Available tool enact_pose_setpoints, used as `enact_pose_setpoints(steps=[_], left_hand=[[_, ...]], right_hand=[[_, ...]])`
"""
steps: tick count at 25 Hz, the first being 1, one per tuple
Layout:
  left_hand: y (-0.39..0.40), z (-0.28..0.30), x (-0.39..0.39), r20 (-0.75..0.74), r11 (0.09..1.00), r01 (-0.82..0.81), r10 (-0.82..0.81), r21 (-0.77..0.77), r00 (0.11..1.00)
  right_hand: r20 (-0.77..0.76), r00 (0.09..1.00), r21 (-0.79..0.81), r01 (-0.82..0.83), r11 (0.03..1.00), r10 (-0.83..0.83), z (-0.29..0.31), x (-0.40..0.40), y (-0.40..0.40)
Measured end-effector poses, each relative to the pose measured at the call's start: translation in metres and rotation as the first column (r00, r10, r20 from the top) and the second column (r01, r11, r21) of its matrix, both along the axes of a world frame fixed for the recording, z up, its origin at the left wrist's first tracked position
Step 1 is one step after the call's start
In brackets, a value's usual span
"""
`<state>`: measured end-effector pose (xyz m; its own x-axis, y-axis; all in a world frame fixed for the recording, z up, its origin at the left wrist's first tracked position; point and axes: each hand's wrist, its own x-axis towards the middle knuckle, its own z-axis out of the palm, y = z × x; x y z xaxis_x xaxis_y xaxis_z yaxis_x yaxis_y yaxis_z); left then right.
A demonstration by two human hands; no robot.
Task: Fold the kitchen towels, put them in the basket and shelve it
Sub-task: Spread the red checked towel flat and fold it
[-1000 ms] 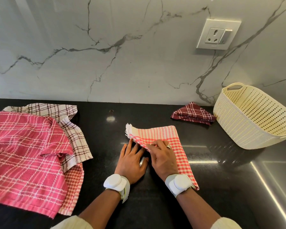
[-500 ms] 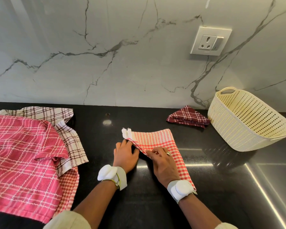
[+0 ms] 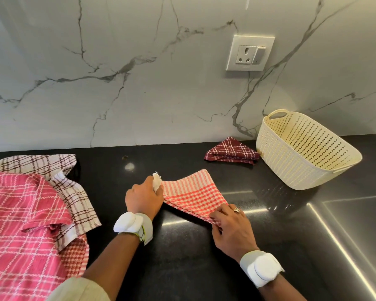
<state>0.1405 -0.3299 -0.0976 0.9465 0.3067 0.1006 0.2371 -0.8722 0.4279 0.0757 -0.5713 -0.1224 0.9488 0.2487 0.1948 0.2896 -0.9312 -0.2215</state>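
My counter is black and glossy. Behind its back edge stands a white marble wall with grey veins, and a white socket sits on it toward the right.

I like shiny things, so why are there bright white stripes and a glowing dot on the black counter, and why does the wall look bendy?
Head view: the stripes on the glossy black counter and steel sheet are glare from light reflecting off them; the dot is a reflected light too. Head view: the wide-angle lens curves the marble wall near the edges.
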Motion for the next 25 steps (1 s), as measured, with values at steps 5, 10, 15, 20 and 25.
enact_pose_setpoints(steps=[5, 10, 15, 20, 25], left_hand=[[0.004, 0.002, -0.006, 0.007, 0.998, 0.052, -0.051, -0.038, 0.999], [0.000, -0.008, -0.024, 0.031, 0.986, 0.050, -0.046, -0.161, 0.998], [-0.001, -0.012, -0.013, 0.104, 0.981, 0.024, -0.004, -0.191, 0.995], [-0.004, -0.018, -0.008, 0.076, 0.983, -0.028, 0.042, -0.184, 0.996], [-0.048, 0.002, 0.004, 0.299, 0.882, 0.467, -0.464, 0.067, 0.834]], right_hand=[[0.071, 0.995, 0.088, 0.067, 0.994, -0.074, 0.021, 0.009, -0.012], [0.123, 0.991, 0.011, 0.053, 0.999, -0.054, 0.007, 0.010, -0.013], [0.045, 0.996, 0.056, 0.080, 0.995, -0.083, -0.002, 0.005, -0.019], [-0.036, 0.997, 0.131, 0.066, 0.989, -0.062, -0.006, 0.002, -0.028], [-0.050, 0.986, 0.345, 0.166, 0.924, -0.158, 0.019, 0.013, -0.022]])
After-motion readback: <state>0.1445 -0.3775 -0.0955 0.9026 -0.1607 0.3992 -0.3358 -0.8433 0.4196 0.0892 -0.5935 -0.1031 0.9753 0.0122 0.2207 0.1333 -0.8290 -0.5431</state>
